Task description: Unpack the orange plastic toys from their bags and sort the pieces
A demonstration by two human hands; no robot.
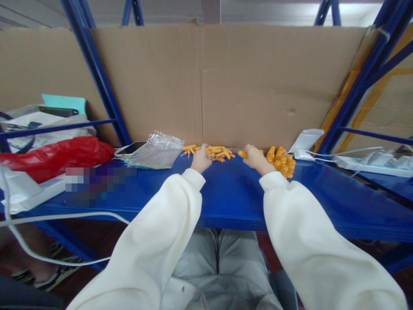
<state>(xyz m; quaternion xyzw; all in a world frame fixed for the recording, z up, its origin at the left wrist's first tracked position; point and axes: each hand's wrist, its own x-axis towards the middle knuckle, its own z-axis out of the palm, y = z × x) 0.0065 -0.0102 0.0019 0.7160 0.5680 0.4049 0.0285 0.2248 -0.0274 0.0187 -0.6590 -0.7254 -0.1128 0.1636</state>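
On the blue shelf top, my left hand (pixel 200 160) is at a loose pile of branching orange pieces (pixel 221 151) with thin metal chains among them. Its fingers are curled in at the pile's left part, and what they grip is hidden. My right hand (pixel 257 160) is closed around a stubby orange piece (pixel 242 154), whose rounded end sticks out to the left. Just right of that hand stands a tight cluster of orange knobbly pieces (pixel 284 162), partly covered by my wrist. A bare strip of blue surface separates the two hands.
A cardboard panel (pixel 241 86) closes off the back. Left lie a clear plastic bag (pixel 158 150), a red plastic bag (pixel 67 157) and a white cable (pixel 80 214). To the right are a white packet (pixel 306 142) and a power strip (pixel 371 165). Blue posts (pixel 97 73) flank the shelf.
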